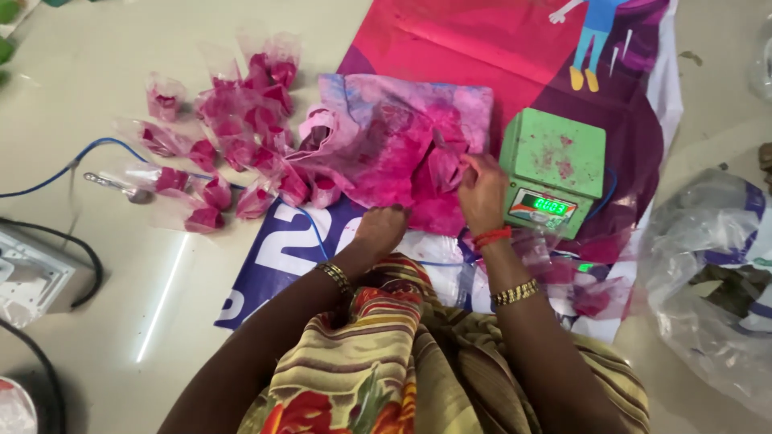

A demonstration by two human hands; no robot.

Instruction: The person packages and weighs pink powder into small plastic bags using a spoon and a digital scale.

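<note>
Head view is showing a person sitting on the floor, both arms reaching toward twelve o'clock over a printed banner (498, 48). Their right hand (481, 193) is pinching a small clear packet of pink powder (445, 167) between thumb and fingertips; the packet is sticking out at about ten o'clock from the fingers, just above a large powder-stained bag (386, 145). A thin spoon handle (439, 139) is seemingly rising from the same grip, though it is too small to tell for sure. Their left hand (379, 229) is resting knuckles-up at the six o'clock edge of the stained bag, fingers curled under and pressed together against it; whether they are gripping anything is hidden.

At three o'clock from the right hand, touching it, a green weighing scale (553, 170) is sitting with its display lit. At nine o'clock from the bag a heap of filled pink packets (233, 137) is lying spread out, with a metal spoon (117, 186) and a blue cable (72, 165) beyond it. A crumpled clear plastic sack (708, 273) is lying at four o'clock, well apart.
</note>
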